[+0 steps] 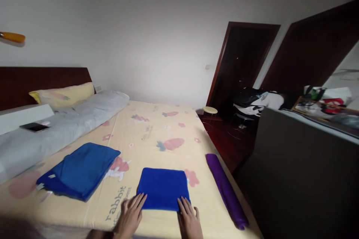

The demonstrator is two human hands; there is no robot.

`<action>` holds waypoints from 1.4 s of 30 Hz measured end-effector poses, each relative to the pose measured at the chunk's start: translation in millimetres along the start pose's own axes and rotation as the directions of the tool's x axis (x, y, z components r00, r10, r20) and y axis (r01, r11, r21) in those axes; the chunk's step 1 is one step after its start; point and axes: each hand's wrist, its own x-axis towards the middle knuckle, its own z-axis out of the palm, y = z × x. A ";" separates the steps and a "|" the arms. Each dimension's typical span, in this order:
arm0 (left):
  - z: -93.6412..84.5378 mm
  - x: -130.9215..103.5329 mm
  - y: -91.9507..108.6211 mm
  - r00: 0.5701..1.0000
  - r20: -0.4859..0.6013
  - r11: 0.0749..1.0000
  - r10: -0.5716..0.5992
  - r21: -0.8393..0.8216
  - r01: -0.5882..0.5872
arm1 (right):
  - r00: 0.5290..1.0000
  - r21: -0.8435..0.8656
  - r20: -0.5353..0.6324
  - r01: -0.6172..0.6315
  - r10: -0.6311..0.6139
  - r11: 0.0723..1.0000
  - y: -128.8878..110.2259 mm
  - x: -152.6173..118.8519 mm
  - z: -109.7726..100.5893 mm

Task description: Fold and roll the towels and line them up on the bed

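Observation:
A blue cloth (pixel 164 188), a flat folded rectangle, lies on the bed near its front edge. My left hand (pixel 131 211) rests at the cloth's lower left corner, fingers laid out on it and holding nothing. At the lower right corner my right hand (pixel 189 214) touches the cloth with its fingertips, thumb apart. To the left lies a loose stack of blue cloths (pixel 86 168) with small white tags at one end. A purple rolled cloth (pixel 226 190) lies along the bed's right edge.
The yellow patterned sheet (pixel 151 130) covers the bed. At its head are a grey rolled quilt (pixel 78 119), a yellow pillow (pixel 70 95) and a phone (pixel 34 127). A dark cabinet (pixel 294 171) stands close on the right, with a round stool (pixel 209 110) beyond the bed.

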 end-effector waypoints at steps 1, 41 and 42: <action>-0.6 4.3 -3.7 1.000 -0.001 1.000 0.003 -0.007 -0.003 | 1.000 0.010 0.011 -0.011 0.011 1.000 -1.4 4.6 -6.0; -12.1 -0.9 -28.0 0.989 -0.007 0.965 0.148 -0.217 -0.146 | 0.981 0.200 0.034 0.180 -0.191 0.963 39.1 7.9 -17.4; -15.2 1.4 -31.1 0.995 -0.014 0.964 0.096 -0.247 -0.096 | 0.991 0.217 -0.011 0.136 -0.137 0.967 40.0 8.1 -19.7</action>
